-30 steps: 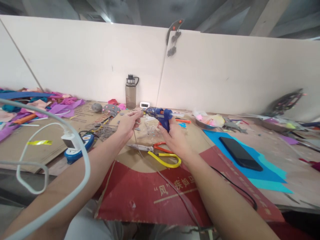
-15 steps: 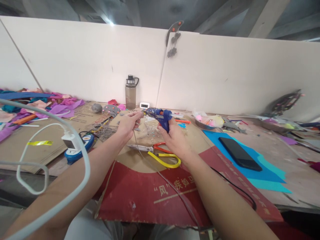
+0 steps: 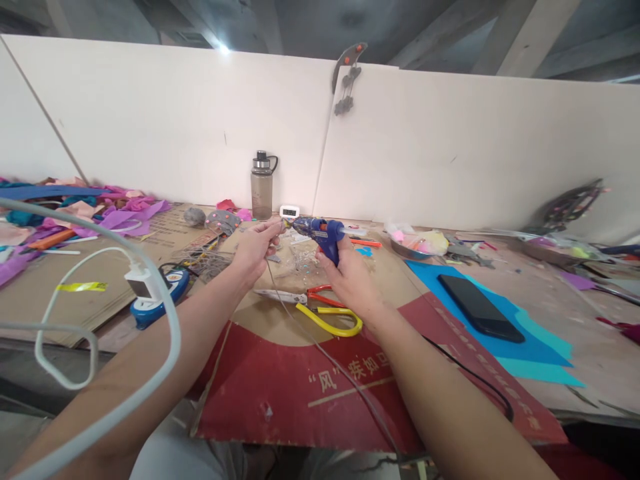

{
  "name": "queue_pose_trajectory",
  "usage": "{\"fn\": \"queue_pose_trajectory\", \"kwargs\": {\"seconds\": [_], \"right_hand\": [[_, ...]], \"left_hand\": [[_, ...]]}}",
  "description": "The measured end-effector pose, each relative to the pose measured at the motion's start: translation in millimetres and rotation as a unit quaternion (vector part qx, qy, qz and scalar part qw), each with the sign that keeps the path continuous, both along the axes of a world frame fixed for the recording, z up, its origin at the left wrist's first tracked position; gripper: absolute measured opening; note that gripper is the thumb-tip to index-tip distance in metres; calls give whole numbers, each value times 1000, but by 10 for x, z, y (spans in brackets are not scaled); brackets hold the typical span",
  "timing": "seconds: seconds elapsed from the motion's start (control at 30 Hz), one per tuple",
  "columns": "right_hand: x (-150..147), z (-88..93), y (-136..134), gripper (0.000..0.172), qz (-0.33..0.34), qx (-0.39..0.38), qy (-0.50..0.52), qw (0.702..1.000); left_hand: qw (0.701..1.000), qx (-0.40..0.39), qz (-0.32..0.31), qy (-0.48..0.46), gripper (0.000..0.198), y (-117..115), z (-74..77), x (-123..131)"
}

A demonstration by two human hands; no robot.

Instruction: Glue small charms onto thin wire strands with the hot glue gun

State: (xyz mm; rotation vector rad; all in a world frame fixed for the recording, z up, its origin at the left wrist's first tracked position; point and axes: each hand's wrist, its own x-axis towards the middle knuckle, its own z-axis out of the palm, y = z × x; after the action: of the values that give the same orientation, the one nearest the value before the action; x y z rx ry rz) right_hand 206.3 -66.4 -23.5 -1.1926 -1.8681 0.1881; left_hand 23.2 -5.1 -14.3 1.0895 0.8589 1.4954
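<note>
My right hand (image 3: 350, 270) is wrapped round the handle of a blue hot glue gun (image 3: 327, 239), whose nozzle points left. At the nozzle tip, my left hand (image 3: 257, 248) is closed in a pinch. A thin grey wire (image 3: 320, 348) comes out of that hand and trails down past the table's front edge. Whatever small piece sits between the left fingertips is too small to make out. Below the hands lie pliers with yellow handles (image 3: 333, 327) and a cutting tool with orange-red handles (image 3: 320, 293).
A red and tan cardboard sheet (image 3: 280, 393) covers the work area. Left are a white charger (image 3: 143, 283), a looping white cable (image 3: 175, 333) and thin wires (image 3: 213, 262). A bottle (image 3: 261, 190) stands behind. A phone (image 3: 480, 310) lies on blue sheets (image 3: 530, 347) at right.
Very little differs. The left fingertips have shifted slightly at the nozzle, while the glue gun and right hand stay in place.
</note>
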Motion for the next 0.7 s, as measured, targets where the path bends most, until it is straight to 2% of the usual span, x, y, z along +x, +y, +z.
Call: {"fn": "queue_pose_trajectory", "kwargs": {"seconds": [0.7], "right_hand": [[-2, -7, 2, 43, -1, 2, -3, 1000]], "left_hand": [[1000, 0, 2, 10, 33, 21, 12, -24]]}}
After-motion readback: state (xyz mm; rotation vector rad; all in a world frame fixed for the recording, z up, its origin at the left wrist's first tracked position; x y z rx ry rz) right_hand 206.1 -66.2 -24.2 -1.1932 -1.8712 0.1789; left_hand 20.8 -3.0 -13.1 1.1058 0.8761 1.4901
